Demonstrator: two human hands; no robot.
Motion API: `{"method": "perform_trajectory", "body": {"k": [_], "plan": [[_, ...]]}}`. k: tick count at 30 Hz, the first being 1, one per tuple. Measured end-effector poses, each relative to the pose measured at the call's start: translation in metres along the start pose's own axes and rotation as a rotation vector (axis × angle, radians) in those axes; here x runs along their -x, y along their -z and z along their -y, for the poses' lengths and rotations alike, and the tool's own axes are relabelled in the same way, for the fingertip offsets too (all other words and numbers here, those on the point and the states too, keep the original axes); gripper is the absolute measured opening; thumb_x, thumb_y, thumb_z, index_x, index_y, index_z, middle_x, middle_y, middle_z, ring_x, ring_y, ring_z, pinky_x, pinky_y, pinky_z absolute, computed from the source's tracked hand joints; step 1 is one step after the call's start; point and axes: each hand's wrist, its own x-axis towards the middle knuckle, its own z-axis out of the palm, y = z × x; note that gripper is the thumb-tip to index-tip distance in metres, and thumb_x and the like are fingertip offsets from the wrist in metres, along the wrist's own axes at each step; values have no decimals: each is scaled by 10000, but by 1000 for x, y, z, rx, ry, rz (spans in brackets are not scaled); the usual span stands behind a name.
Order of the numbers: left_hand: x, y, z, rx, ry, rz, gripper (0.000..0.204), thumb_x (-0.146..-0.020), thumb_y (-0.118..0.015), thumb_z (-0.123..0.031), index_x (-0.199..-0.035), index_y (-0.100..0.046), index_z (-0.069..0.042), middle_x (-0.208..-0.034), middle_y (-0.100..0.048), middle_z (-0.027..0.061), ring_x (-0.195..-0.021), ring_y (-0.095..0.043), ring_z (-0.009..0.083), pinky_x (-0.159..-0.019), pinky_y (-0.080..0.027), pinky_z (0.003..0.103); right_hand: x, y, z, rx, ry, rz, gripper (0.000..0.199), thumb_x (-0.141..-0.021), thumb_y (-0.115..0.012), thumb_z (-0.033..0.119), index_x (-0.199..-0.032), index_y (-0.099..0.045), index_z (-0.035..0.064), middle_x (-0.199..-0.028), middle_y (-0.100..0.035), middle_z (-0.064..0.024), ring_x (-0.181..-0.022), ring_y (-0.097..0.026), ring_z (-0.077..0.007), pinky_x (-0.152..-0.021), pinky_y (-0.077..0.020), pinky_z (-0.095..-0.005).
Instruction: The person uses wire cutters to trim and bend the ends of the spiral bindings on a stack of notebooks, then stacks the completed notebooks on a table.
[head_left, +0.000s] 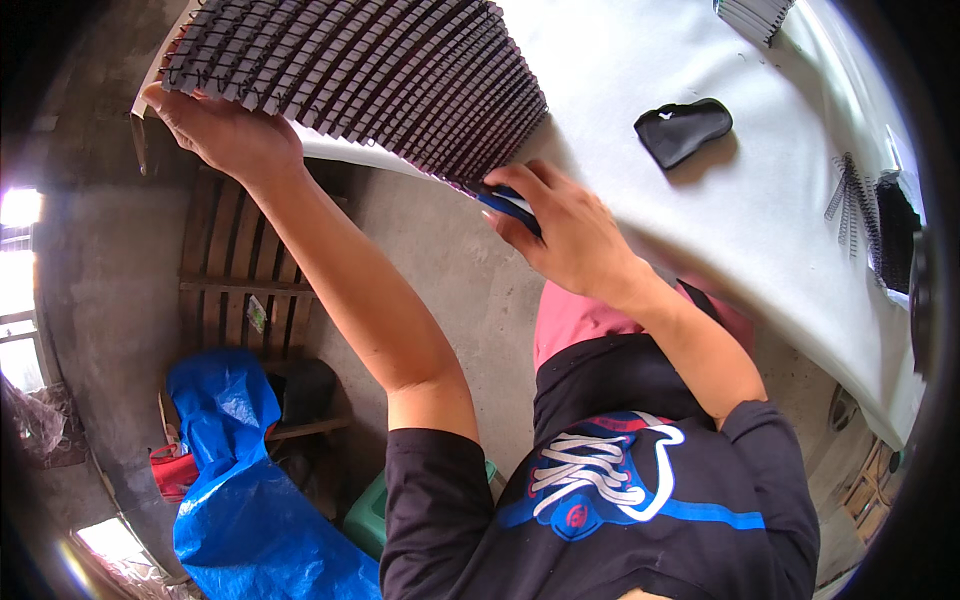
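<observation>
1. Blue tool [508, 206] is gripped in the right hand [565, 235], fingers curled around it, at the table [640, 60] edge.
2. Dark ribbed mat [370, 75] is pressed flat under the left hand [225, 130], fingers spread.
3. Black pouch [683, 130] is seen farther off.

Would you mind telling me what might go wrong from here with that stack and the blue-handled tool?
The fanned stack of dark sheets overhangs the white table's edge, steadied only by the left hand; it might slide off. The right hand works a blue-handled tool close to its fingers, so a slip could nick them.
</observation>
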Motion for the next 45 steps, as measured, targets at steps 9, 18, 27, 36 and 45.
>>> {"method": "perform_trajectory", "body": {"k": [9,18,27,36,45], "plan": [[0,1,1,26,6,26,612,-926,-287,-542,-1186,-498,-29,-1209,-512,140,-1121,-516,290,-961,-449,442,8,-9,-18,394,319,-315,381,-818,-598,291,-1162,-519,146,-1113,-505,-121,-1057,-496,-268,-898,-312,-488],[-1,-1,1,53,-10,42,619,-931,-265,-540,-1176,-501,-23,-1223,-504,139,-1137,-505,286,-980,-432,447,5,-13,-14,107,80,-45,257,-879,-527,286,-1088,-501,139,-1017,-539,-138,-885,-581,-293,-736,-439,-445],[-1,1,1,15,0,35,606,-931,-276,-536,-1182,-495,-30,-1224,-503,143,-1140,-502,286,-970,-439,452,13,-9,-11,247,230,-250,303,-834,-584,244,-1099,-517,114,-989,-526,-154,-918,-548,-311,-805,-421,-440],[-3,1,2,-2,-27,46,608,-926,-279,-532,-1209,-476,-32,-1231,-495,153,-1141,-501,299,-962,-442,463,8,-19,-20,421,335,-315,375,-786,-618,256,-1125,-521,128,-1033,-502,-130,-952,-509,-281,-821,-379,-412],[-9,12,10,-68,4,30,659,-913,-245,-571,-1245,-438,-36,-1241,-481,164,-1135,-509,313,-942,-475,463,9,-18,-21,376,312,-273,294,-813,-587,256,-1082,-534,152,-1007,-516,-102,-863,-525,-253,-725,-391,-388]]}}
